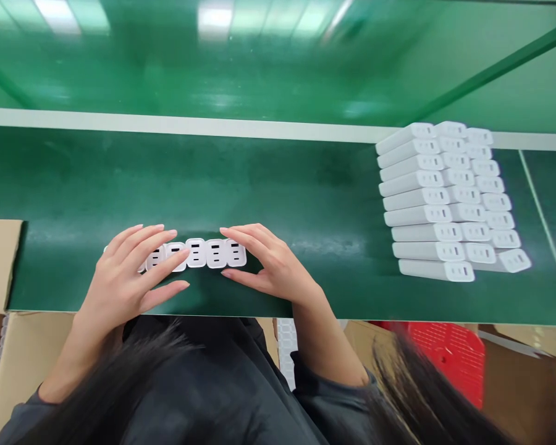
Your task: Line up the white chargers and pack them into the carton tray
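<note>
Several white blocks with dark slots (196,253) stand side by side in a row on the green table, slotted faces up. Over the left part of the row lies my left hand (132,272), fingers spread, partly hiding the blocks there; its index fingertip touches or hovers over a block near the middle. At the row's right end is my right hand (271,262), thumb and fingers apart around the last block (236,253). Whether it presses on that block I cannot tell.
On the right of the table, many similar white blocks (429,196) are stacked in columns. Cardboard (0,266) lies at the left edge. A white strip (176,125) runs along the back. Below the front edge are boxes and a red plastic item (449,358).
</note>
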### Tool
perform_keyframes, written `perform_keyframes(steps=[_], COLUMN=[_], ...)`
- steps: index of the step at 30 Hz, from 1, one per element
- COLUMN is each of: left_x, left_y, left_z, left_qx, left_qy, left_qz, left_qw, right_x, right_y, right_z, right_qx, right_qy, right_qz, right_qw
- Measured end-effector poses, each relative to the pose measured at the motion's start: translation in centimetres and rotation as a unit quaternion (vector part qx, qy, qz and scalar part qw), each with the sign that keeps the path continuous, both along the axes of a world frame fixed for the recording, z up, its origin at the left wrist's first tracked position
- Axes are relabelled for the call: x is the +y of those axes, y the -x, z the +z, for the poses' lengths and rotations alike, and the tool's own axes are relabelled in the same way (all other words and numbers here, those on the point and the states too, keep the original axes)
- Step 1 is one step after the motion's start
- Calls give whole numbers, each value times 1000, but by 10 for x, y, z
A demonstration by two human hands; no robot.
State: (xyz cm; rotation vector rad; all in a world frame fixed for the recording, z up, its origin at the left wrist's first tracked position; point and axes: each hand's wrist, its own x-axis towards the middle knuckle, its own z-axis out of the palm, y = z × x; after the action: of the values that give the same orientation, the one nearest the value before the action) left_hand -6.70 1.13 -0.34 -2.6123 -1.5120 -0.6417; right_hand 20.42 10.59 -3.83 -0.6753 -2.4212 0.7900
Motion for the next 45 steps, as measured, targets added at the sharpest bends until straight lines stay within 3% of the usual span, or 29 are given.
perform_keyframes(steps=[4, 6, 9, 12, 14, 16, 19, 23, 26, 30, 35, 45], left_x=[10, 14, 17, 19, 20, 19, 16, 6, 0, -3, -1, 2], left_y=[-16, -20, -21, -20, -21, -22, -18, 4, 23, 32, 30, 11], left_z=[5, 4, 0, -4, -5, -3, 3, 9, 5, -6, -14, -1], left_qx=[37, 56, 73, 64, 58, 60, 66, 60, 62, 46, 27, 141], left_qy=[52, 77, 93, 91, 94, 99, 102, 101, 117, 114, 87, 105], left_qz=[-9, -21, -25, -29, -31, -30, -13, 61, 99, 86, 79, 88], left_qw=[998, 995, 993, 993, 993, 993, 993, 991, 986, 989, 993, 981], right_x=[-1, 1, 8, 16, 18, 18, 11, -2, -9, -14, -16, -15], right_y=[-3, -8, -23, -39, -44, -44, -33, -9, 8, 21, 24, 26], right_z=[4, 6, 4, -3, -8, -8, -1, 3, -4, -15, -19, -24], right_qx=[-3, -7, -26, -49, -65, -69, -37, -22, -6, 24, 45, 44], right_qy=[15, 15, -12, -33, -49, -88, -136, -87, -46, -29, -7, -15], right_qz=[-2, -40, -207, -382, -451, -477, -410, -150, -23, 13, 3, 1], right_qw=[1000, 999, 978, 922, 889, 872, 901, 985, 999, 999, 999, 999])
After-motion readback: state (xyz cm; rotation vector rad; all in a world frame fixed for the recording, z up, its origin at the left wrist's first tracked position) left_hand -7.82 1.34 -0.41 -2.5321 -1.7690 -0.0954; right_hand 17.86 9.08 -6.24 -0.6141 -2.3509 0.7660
